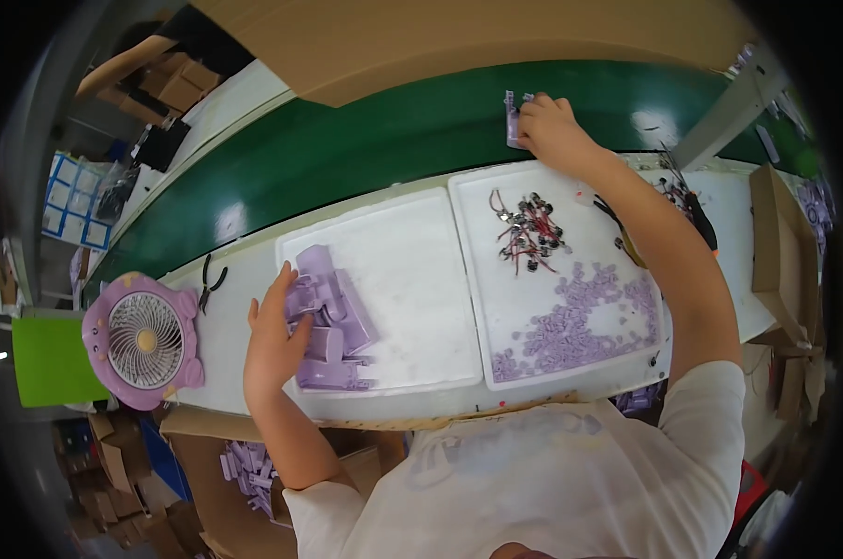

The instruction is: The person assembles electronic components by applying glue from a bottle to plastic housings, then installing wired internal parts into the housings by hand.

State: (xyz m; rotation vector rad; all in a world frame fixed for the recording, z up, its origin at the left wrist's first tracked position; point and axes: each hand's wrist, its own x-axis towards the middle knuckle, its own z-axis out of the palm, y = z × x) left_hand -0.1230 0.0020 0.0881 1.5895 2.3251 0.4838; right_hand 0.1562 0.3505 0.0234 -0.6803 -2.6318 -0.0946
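Observation:
My right hand [554, 135] is stretched out over the green conveyor belt [375, 130], its fingers closed on a light purple plastic housing [513, 126] that stands on or just above the belt. My left hand [277, 340] is at the left edge of a white tray [407, 279], fingers apart, against a pile of purple plastic housings [352, 312]. Whether its fingertips touch the pile is hard to make out. In the second white tray [468, 252] lie a heap of small purple plastic pieces [580, 321] and a bundle of small parts with red and black wires [533, 228].
A purple fan [145, 337] and black-handled pliers [211, 282] sit left of the trays. Another tool [615, 219] lies under my right forearm. Cardboard boxes stand right [780, 252] and below the bench [198, 466]. A metal post [724, 116] rises at right. Another person's arm [128, 65] shows far left.

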